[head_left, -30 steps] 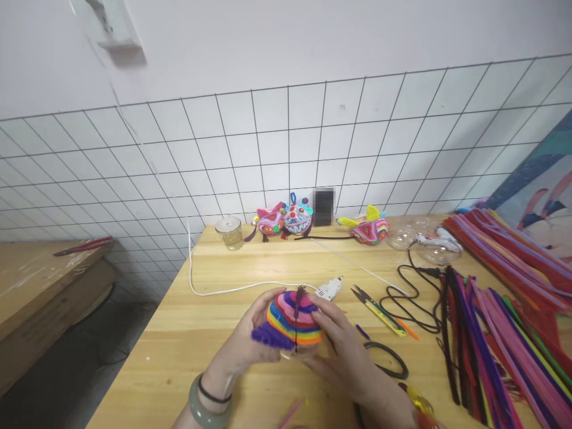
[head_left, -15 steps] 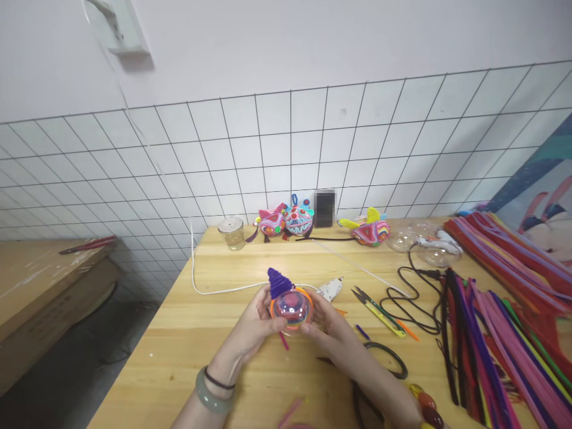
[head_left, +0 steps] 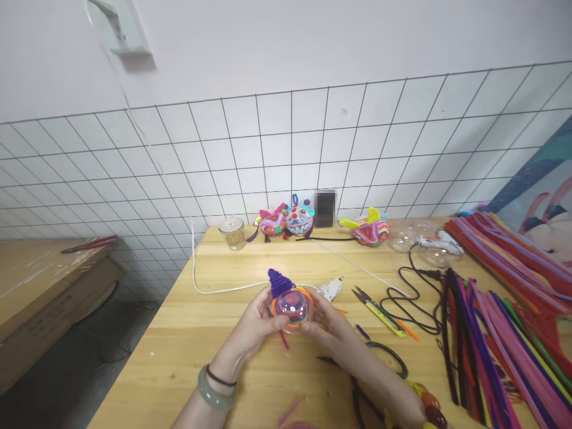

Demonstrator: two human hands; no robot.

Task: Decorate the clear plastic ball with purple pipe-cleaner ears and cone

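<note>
Between my two hands is a clear plastic ball (head_left: 292,305) with coloured rings of fuzzy pipe cleaner showing through it and an orange rim. A purple pipe-cleaner triangle (head_left: 279,283) stands up from its upper left edge. My left hand (head_left: 259,316) grips the ball's left side, thumb at the front. My right hand (head_left: 328,325) holds the right side, thumb also in front. The fingers behind the ball are partly hidden. Just beyond my right fingers lies a white glue gun (head_left: 331,289). A short magenta pipe-cleaner piece (head_left: 284,340) rests below the ball.
Green-and-yellow-handled snips (head_left: 379,313) lie to the right, near a black cable (head_left: 417,298). Black-handled scissors (head_left: 388,351) sit partly under my right forearm. Pipe-cleaner bundles (head_left: 487,351) cover the right side. Finished fuzzy ornaments (head_left: 298,220) and a glass cup (head_left: 232,232) stand by the wall.
Both hands and the ball stay almost in place; only a very slight shift of the view shows. The hold on the ball is the same.
</note>
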